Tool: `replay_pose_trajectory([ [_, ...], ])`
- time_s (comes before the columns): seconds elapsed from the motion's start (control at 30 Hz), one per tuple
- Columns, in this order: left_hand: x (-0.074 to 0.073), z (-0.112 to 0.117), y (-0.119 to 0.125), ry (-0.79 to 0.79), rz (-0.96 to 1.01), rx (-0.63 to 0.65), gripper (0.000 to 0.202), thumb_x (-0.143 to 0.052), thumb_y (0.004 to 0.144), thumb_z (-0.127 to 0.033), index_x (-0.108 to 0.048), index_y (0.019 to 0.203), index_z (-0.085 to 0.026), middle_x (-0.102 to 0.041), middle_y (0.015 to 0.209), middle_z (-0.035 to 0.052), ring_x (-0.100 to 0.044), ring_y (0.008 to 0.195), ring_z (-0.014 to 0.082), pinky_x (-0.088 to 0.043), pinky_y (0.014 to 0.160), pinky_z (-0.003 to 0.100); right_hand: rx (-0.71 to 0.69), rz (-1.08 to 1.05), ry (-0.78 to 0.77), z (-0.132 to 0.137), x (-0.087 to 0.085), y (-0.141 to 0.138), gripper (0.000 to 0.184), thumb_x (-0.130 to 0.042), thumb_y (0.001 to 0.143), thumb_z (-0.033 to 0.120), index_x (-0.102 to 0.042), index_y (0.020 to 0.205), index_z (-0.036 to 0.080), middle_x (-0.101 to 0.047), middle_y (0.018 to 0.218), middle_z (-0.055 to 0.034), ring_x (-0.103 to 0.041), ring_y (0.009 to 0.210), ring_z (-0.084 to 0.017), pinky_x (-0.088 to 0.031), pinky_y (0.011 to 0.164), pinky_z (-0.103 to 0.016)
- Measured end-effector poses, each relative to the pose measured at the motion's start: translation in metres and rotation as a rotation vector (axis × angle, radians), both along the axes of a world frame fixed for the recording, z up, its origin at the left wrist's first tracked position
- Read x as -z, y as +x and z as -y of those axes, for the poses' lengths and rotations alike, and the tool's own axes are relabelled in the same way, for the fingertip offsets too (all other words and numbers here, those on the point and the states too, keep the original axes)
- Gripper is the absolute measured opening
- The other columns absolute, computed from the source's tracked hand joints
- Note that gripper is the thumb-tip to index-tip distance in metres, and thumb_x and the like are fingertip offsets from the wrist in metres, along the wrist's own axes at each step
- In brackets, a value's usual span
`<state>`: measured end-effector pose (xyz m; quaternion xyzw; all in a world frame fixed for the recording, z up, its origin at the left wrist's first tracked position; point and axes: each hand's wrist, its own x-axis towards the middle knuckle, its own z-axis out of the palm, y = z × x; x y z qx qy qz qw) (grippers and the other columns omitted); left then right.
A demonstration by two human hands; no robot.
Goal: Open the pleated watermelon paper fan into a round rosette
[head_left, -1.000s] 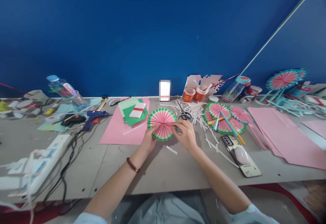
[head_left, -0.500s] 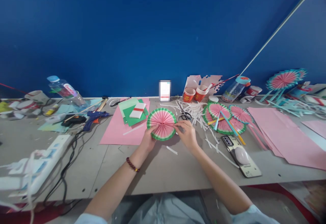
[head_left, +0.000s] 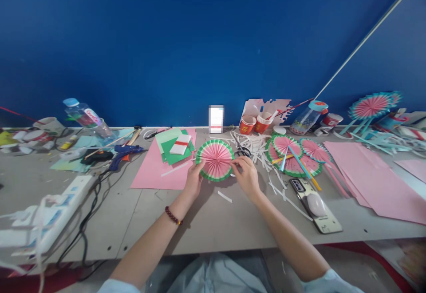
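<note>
A round pleated paper fan (head_left: 215,160), pink with a green and white rim like a watermelon slice, is held up above the table between my hands. My left hand (head_left: 195,176) grips its lower left edge, thumb on the front face. At the right edge, the fingertips of my right hand (head_left: 245,174) pinch the rim. Just behind my right hand lie black-handled scissors (head_left: 242,152), partly hidden. To the left, green paper sheets (head_left: 175,148) and a white packet with a red band (head_left: 180,144) rest on a pink sheet (head_left: 146,177).
More paper fans (head_left: 293,155) lie to the right beside white paper strips (head_left: 258,144). A phone (head_left: 328,222) with a white mouse on it sits near the front edge. Pink sheets (head_left: 376,173) are at far right. A glue gun (head_left: 124,153) and power strip (head_left: 63,211) lie left.
The fan has shifted slightly to the right and up, with both hands still on its edges. The things on the table look the same.
</note>
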<state>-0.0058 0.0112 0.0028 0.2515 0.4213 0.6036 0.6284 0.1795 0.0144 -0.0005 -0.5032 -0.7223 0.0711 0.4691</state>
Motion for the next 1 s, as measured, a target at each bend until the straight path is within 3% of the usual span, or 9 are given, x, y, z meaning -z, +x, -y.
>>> replay_pose_trajectory([
  [0.3,0.0,-0.008,-0.008,0.032,-0.073,-0.164,0.029,-0.077,0.06,-0.039,-0.067,0.076,-0.017,-0.064,0.069,-0.0013,-0.056,0.062,0.0106,-0.041,0.057,0.021,0.014,0.036,0.018,0.0,-0.002,0.001,0.015,-0.047,0.087,0.023,-0.062,0.083,0.02,-0.061,0.086,-0.0073,-0.057,0.084,-0.021,-0.047,0.076,-0.034],
  [0.47,-0.001,-0.009,-0.009,0.035,-0.112,-0.175,0.032,-0.077,0.059,-0.04,-0.069,0.08,-0.017,-0.065,0.067,-0.001,-0.056,0.058,0.0106,-0.041,0.056,0.022,0.034,0.055,0.038,0.0,-0.003,0.001,0.016,-0.046,0.088,0.022,-0.062,0.084,0.021,-0.061,0.087,-0.007,-0.057,0.085,-0.021,-0.046,0.076,-0.034],
  [0.87,0.005,-0.008,-0.011,0.065,-0.164,-0.169,0.035,-0.071,0.066,-0.045,-0.068,0.086,-0.018,-0.066,0.081,0.004,-0.059,0.071,0.0148,-0.046,0.061,0.023,0.05,0.08,0.073,0.0,-0.005,0.003,0.016,-0.044,0.089,0.02,-0.06,0.086,0.02,-0.06,0.089,-0.007,-0.056,0.087,-0.021,-0.045,0.08,-0.035],
  [1.0,-0.002,-0.005,-0.01,0.25,-0.33,-0.222,0.035,-0.069,0.071,-0.04,-0.063,0.102,-0.024,-0.064,0.096,0.0047,-0.059,0.084,0.0162,-0.045,0.068,0.024,0.081,0.102,0.117,-0.001,-0.005,0.005,0.017,-0.043,0.09,0.018,-0.06,0.088,0.02,-0.06,0.092,-0.0076,-0.055,0.089,-0.021,-0.044,0.081,-0.035],
])
